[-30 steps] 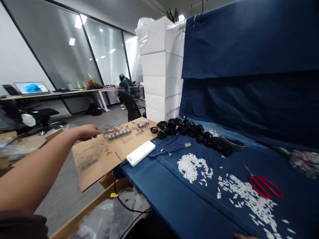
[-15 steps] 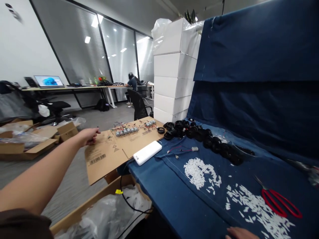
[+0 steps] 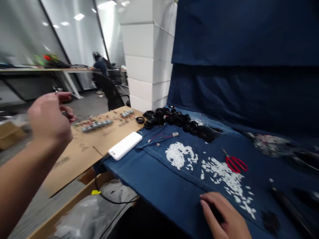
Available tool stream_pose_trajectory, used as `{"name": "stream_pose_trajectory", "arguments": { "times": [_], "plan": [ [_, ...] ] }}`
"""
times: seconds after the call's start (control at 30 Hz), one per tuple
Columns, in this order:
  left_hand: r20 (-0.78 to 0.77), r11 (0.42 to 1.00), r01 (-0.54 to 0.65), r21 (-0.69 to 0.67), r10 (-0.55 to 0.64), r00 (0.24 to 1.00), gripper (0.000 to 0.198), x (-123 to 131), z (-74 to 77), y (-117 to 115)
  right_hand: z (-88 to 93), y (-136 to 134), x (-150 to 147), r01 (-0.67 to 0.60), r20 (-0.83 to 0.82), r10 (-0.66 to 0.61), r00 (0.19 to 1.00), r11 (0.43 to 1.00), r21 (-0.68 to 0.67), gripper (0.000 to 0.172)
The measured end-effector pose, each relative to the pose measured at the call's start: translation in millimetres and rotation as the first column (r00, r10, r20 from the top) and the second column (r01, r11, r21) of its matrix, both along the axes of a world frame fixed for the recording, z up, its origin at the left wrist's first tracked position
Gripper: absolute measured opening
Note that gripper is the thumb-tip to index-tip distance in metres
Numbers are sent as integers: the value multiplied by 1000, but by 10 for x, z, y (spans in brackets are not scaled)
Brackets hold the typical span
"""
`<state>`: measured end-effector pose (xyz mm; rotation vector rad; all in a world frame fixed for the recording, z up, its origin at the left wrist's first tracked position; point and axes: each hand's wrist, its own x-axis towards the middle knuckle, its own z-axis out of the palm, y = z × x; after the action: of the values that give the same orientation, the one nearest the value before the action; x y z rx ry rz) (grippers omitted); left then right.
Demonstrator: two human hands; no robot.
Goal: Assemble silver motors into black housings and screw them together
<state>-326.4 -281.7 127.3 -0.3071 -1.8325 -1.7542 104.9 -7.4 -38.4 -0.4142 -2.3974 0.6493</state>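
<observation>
My left hand is raised at the left, above the cardboard sheet. Its fingers are bent, and a small shiny metal bit shows at the fingertips, too blurred to name. Beyond it, a row of small grey motors with thin wires lies on the cardboard. My right hand rests at the near edge of the blue cloth, loosely curled, a gap between thumb and forefinger and nothing visible inside. Close to it are scattered small white pieces and red-handled scissors.
A white power bank lies where cloth and cardboard meet. Behind are black round parts, a wired part and stacked white boxes. Another white heap sits mid-table. Below stands a carton with plastic bags. A person sits far off.
The view has swung to the right. My left hand has come up and nearer, off the cardboard. More of my right hand shows, at the table's near edge.
</observation>
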Motion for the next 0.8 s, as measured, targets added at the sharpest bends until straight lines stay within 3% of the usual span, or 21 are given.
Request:
{"name": "stream_pose_trajectory", "arguments": {
  "times": [0.07,0.1,0.17,0.23,0.33,0.4,0.47,0.6,0.8],
  "plan": [
    [-5,980,198,-35,-198,980,28,408,-36,377,261,4,-26,19,13,-18,1000,997,-80,18],
    [26,941,326,-94,-325,945,27,625,-63,557,374,16,-50,41,26,-38,999,990,-132,18],
    [29,757,590,-282,-608,794,28,1042,-135,908,544,43,-123,54,68,-37,997,961,-271,20],
    [32,533,753,-386,-808,589,29,1403,-227,1258,628,67,-224,10,85,29,996,904,-428,25],
    [-14,225,821,-525,-967,256,30,1806,-410,1755,606,106,-393,-134,-43,135,990,786,-604,37],
    [-24,85,812,-578,-996,87,33,1992,-565,2020,525,143,-481,-178,-140,115,983,750,-637,39],
    [-25,22,809,-588,-1000,9,40,2119,-743,2203,423,185,-529,-144,-184,33,982,760,-634,34],
    [-41,28,816,-578,-999,6,57,2210,-1067,2344,253,232,-539,-39,-213,-125,969,774,-633,32],
    [49,-40,773,-633,-999,-12,84,2246,-1268,2271,180,267,-526,52,-184,-239,953,731,-680,33]
  ]
}}
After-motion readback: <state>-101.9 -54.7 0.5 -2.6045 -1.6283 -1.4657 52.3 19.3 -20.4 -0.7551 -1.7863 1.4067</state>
